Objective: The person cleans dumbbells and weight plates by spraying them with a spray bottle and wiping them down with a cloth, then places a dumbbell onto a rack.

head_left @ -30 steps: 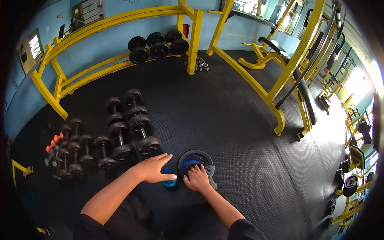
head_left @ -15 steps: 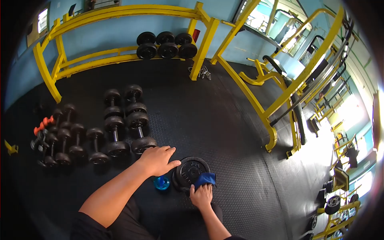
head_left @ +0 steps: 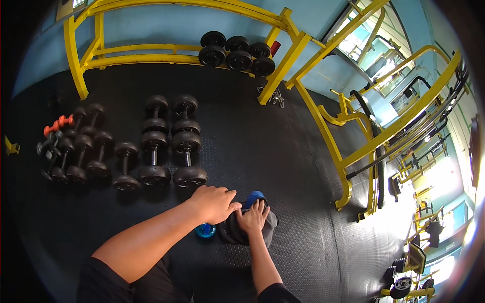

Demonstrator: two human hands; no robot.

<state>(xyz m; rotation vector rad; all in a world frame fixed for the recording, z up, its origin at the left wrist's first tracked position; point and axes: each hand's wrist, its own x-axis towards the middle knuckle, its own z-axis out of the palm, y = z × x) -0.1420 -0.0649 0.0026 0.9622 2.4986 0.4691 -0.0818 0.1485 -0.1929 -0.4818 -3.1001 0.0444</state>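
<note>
A dark round weight plate (head_left: 270, 228) lies flat on the floor in front of me, with raised lettering that my arm now mostly hides. My right hand (head_left: 254, 217) presses a blue cloth (head_left: 256, 196) against its upper part, fingers spread over the fabric. At the plate's upper left is my left hand (head_left: 213, 204), its thumb apart from the fingers and nothing visible in it. Whether that hand touches the plate I cannot tell. Just below my left wrist stands a blue translucent bottle (head_left: 205, 230), partly covered by the forearm.
Several black dumbbells (head_left: 154, 156) stand in rows on the left, with small orange dumbbells (head_left: 59, 124) beyond. A yellow rack (head_left: 172, 49) at the back has more dumbbells (head_left: 238, 60) by it. Yellow machine frames (head_left: 343, 187) rise on the right over the black rubber floor (head_left: 303, 242).
My right hand has moved the blue cloth from the plate's lower right to its upper part. The left hand shifted slightly toward the plate, and the view has tilted.
</note>
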